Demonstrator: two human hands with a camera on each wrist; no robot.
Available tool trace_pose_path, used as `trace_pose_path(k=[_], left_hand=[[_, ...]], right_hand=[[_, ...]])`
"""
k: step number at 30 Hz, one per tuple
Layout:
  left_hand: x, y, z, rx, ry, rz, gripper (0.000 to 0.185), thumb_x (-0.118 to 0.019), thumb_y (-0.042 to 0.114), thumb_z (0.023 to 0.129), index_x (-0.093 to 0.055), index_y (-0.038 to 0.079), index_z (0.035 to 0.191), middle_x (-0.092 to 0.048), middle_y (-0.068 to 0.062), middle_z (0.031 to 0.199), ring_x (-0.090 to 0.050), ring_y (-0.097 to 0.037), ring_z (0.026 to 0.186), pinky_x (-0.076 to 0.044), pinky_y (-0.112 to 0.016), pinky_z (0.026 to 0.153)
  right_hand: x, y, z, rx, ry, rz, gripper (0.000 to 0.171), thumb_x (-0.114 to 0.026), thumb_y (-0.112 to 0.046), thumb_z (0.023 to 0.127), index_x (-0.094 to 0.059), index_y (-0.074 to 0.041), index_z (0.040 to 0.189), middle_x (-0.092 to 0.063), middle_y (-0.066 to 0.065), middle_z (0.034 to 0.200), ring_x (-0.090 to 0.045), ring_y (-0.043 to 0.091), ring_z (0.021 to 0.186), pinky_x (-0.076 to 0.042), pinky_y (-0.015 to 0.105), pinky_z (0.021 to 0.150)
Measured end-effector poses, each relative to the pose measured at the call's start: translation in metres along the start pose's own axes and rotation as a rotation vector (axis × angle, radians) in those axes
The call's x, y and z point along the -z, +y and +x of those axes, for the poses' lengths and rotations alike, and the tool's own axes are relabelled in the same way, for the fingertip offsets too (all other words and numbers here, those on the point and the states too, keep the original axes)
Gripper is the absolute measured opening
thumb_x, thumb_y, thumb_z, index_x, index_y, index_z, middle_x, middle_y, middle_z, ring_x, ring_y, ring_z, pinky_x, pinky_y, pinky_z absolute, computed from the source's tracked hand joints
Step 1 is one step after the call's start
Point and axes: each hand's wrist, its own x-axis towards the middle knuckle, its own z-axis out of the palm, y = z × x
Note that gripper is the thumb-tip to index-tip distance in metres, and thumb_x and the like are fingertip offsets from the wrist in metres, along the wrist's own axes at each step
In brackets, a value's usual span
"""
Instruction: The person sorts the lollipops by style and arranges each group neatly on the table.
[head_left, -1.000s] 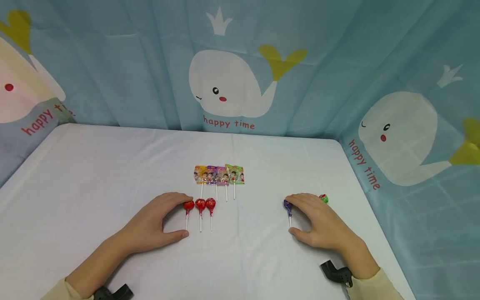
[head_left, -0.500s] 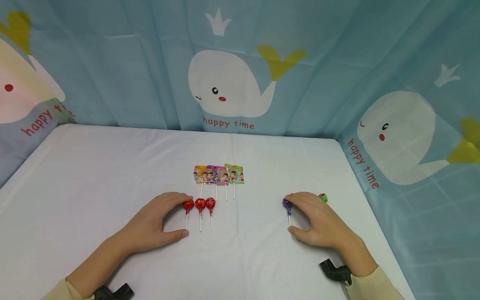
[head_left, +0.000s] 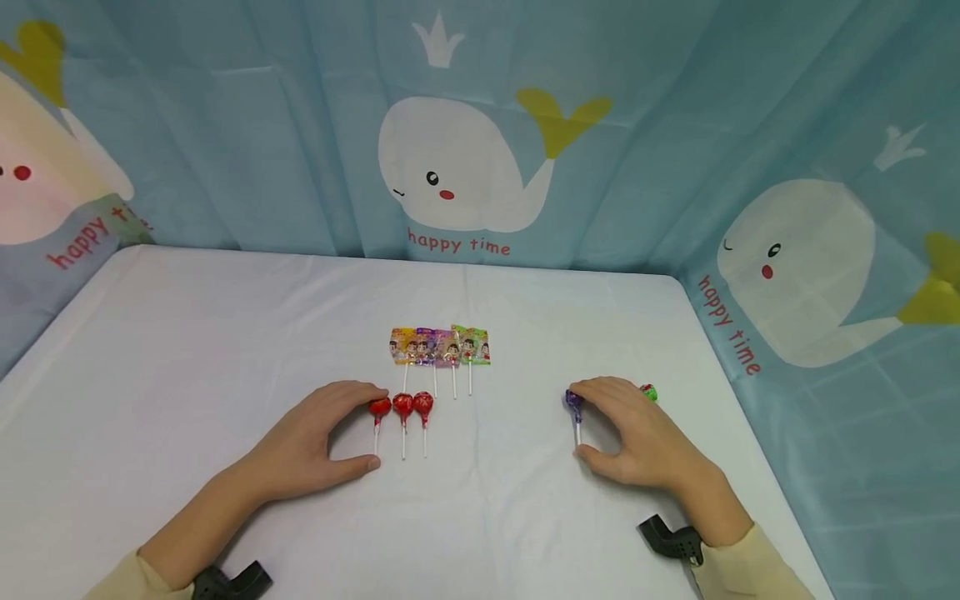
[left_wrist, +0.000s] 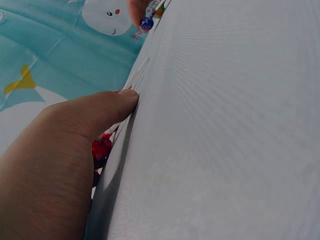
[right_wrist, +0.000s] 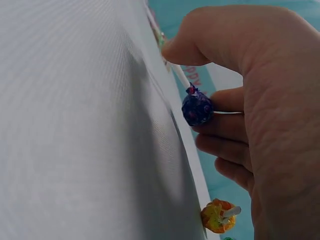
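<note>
In the head view, three red-wrapped lollipops lie in a row on the white table. My left hand (head_left: 307,442) spans the leftmost red lollipop (head_left: 380,407), fingertips at its candy head and thumb by the stick end. A purple-wrapped lollipop (head_left: 573,401) sits between the fingers and thumb of my right hand (head_left: 637,433). The right wrist view shows this purple lollipop (right_wrist: 197,106) with its candy against the fingertips and its stick reaching to the thumb. Beside the left hand are the middle red lollipop (head_left: 403,404) and the right red lollipop (head_left: 423,403).
Behind the red lollipops, several flat-wrapped lollipops (head_left: 441,346) form a row. A green-and-red lollipop (head_left: 649,392) shows partly behind my right hand; an orange-yellow lollipop (right_wrist: 218,216) appears in the right wrist view. A blue whale-print curtain (head_left: 300,150) surrounds the white table (head_left: 225,333).
My right hand and the purple lollipop shift very slightly to the left and away from me. The left hand and the red lollipops stay in place.
</note>
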Motion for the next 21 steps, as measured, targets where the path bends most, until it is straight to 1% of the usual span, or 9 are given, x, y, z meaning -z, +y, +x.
trace_pose_path(k=[7,14,21], left_hand=[[0.0,0.0,0.002,0.005,-0.009,-0.01,0.083,-0.096,0.044,0.082,-0.06,0.024,0.153,-0.061,0.009,0.151,-0.052,-0.023,0.144,-0.044,-0.057,0.118],[0.001,0.001,0.002,0.01,-0.013,-0.003,0.082,-0.096,0.044,0.082,-0.061,0.023,0.153,-0.062,0.008,0.15,-0.053,-0.024,0.144,-0.044,-0.057,0.118],[0.002,0.002,0.002,0.017,-0.016,0.0,0.082,-0.096,0.045,0.082,-0.061,0.023,0.153,-0.061,0.008,0.151,-0.053,-0.024,0.144,-0.044,-0.057,0.118]], right_hand=[[0.002,0.002,0.004,0.035,0.031,0.012,0.078,-0.089,-0.033,0.081,-0.062,-0.008,0.15,-0.066,0.002,0.147,-0.059,0.027,0.138,-0.041,0.049,0.119],[0.002,0.002,0.01,0.039,0.036,0.031,0.077,-0.088,-0.032,0.083,-0.062,-0.009,0.151,-0.065,-0.001,0.148,-0.058,0.025,0.139,-0.04,0.046,0.12],[0.002,0.002,0.017,0.059,0.046,0.038,0.075,-0.086,-0.033,0.085,-0.061,-0.007,0.151,-0.065,0.001,0.147,-0.058,0.025,0.138,-0.039,0.045,0.121]])
